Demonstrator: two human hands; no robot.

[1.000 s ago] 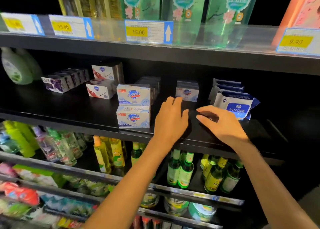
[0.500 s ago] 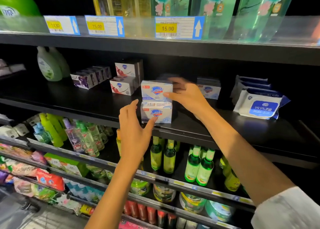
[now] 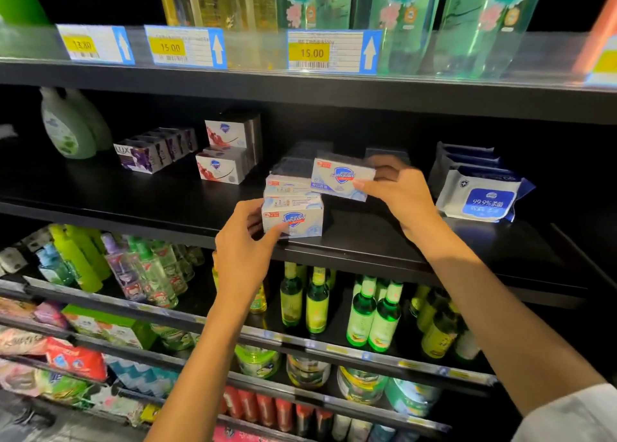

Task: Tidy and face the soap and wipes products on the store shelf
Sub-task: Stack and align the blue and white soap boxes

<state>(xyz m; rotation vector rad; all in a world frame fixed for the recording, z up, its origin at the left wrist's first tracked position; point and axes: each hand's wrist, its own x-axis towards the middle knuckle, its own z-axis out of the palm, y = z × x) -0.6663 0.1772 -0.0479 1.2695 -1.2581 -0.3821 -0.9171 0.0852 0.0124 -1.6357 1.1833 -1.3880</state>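
On the black middle shelf, my right hand grips a white-and-blue soap box, lifted and tilted above the shelf. My left hand holds the left end of another white soap box that stands at the shelf's front edge. A third white box lies on top of it, and darker boxes sit behind. Wipes packs lie stacked to the right. Red-and-white soap boxes and a row of purple soap boxes stand to the left.
A pale green bottle stands at the far left of the same shelf. The upper shelf holds green refill pouches behind yellow price tags. Green glass bottles and spray bottles fill the shelf below.
My right hand left the shelf near the wipes, reached to the soap stack and lifted the top box up and right. My left hand moved onto the bottom box's left end.
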